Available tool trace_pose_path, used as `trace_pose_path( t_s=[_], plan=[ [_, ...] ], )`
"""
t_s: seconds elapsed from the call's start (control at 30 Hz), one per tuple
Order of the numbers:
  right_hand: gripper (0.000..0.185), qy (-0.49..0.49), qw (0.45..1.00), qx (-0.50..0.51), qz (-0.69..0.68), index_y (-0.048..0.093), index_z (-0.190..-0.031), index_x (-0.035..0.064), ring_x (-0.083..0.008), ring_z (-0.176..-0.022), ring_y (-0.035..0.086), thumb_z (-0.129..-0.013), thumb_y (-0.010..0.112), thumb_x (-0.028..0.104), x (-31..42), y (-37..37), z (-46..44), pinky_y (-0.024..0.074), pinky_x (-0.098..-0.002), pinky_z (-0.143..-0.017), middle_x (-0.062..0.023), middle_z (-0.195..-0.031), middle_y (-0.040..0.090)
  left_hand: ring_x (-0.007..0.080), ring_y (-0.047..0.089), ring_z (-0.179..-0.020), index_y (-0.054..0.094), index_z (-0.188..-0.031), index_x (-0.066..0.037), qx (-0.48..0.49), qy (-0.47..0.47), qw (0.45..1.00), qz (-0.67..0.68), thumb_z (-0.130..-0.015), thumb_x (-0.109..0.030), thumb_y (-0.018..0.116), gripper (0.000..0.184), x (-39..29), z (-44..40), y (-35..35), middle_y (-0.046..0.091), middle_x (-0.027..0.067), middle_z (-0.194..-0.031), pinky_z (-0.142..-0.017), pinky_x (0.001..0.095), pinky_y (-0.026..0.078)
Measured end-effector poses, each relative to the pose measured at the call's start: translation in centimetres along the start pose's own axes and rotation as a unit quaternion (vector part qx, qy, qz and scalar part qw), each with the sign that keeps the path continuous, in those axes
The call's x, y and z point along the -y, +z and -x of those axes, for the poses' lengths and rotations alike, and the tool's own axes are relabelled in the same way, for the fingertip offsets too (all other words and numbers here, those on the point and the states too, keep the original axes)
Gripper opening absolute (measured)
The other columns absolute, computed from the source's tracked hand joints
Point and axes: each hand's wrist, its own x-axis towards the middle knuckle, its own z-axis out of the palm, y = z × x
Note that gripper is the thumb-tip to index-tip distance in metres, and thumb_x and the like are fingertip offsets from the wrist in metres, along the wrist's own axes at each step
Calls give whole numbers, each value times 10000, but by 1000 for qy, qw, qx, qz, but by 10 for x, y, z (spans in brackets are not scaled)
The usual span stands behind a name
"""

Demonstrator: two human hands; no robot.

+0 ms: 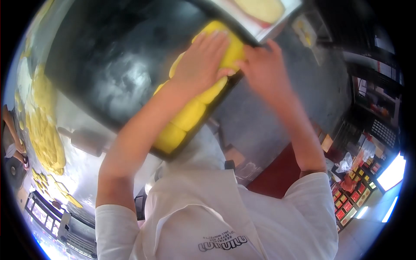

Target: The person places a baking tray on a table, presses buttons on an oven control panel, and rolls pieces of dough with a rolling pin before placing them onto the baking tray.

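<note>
A row of smooth yellow dough pieces [186, 114] lies along the right side of a black baking tray [95, 52]. My left hand [203, 56] rests on the far part of the row, palm down with its fingers stretched over the dough. At the tray's right rim is my right hand [264, 65], slightly blurred. Its fingers are apart, and the fingertips and thumb meet the side of the farthest dough piece.
A rolling pin [89, 142] and more yellow dough [42, 125] lie on the worktop at left. Beyond the tray sits a white container [277, 21] with something pale yellow. Another person's arm [13, 130] shows at far left; shelves with boxes [353, 197] stand at right.
</note>
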Motion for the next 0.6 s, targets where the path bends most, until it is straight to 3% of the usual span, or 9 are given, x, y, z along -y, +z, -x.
trace_pose_path(
  t_s=[0.1,0.23,0.27,0.33,0.47,0.5,0.6],
  plan=[
    [236,80,987,-88,-104,684,-1090,43,-253,-906,682,-977,670,250,-10,-21,-5,481,-421,-963,-99,-885,710,355,425,-1419,530,-1430,-42,7,-1,998,69,-911,-347,695,625,-2,0,-17,479,164,-1520,-1203,469,311],
    [274,196,910,-205,-302,659,-1249,11,-155,-971,702,-1000,648,125,-4,-53,-12,535,-290,-882,-99,-1033,756,380,444,-1403,545,-1418,-60,-24,-36,995,90,-860,-103,730,590,-18,25,-76,494,181,-1500,-1173,470,359],
    [278,205,886,-197,-367,642,-1267,-7,-106,-1007,687,-1001,638,74,0,-57,-15,513,-249,-918,-77,-1073,756,390,467,-1384,559,-1405,-52,-42,-61,992,103,-846,-52,724,582,-18,42,-85,514,185,-1481,-1157,471,382],
    [283,202,865,-193,-417,636,-1277,-4,-129,-1017,690,-1004,627,74,23,-59,-23,511,-266,-940,-78,-1076,753,404,518,-1335,589,-1372,-37,-73,-107,983,126,-830,16,708,558,-27,75,-99,560,192,-1432,-1122,470,425],
    [294,142,850,-163,-480,627,-1296,10,-146,-1043,682,-1011,608,81,117,-68,-43,505,-287,-959,-86,-1112,743,407,628,-1213,653,-1291,1,-144,-219,955,142,-840,71,675,457,-48,157,-141,652,219,-1300,-1055,458,494],
    [298,164,824,-103,-532,631,-1294,16,-172,-1078,671,-1009,599,93,148,-72,-46,497,-307,-978,-100,-1164,729,408,632,-1202,656,-1275,8,-163,-216,953,137,-844,76,672,436,-52,179,-147,649,219,-1298,-1034,457,510],
    [342,70,855,70,-508,616,-1312,19,-249,-1172,634,-980,602,101,228,-69,-54,475,-367,-1028,-134,-1279,677,399,649,-1141,646,-1268,13,-208,-286,930,100,-848,79,666,426,-69,229,-174,656,211,-1257,-956,450,547]
  ],
)
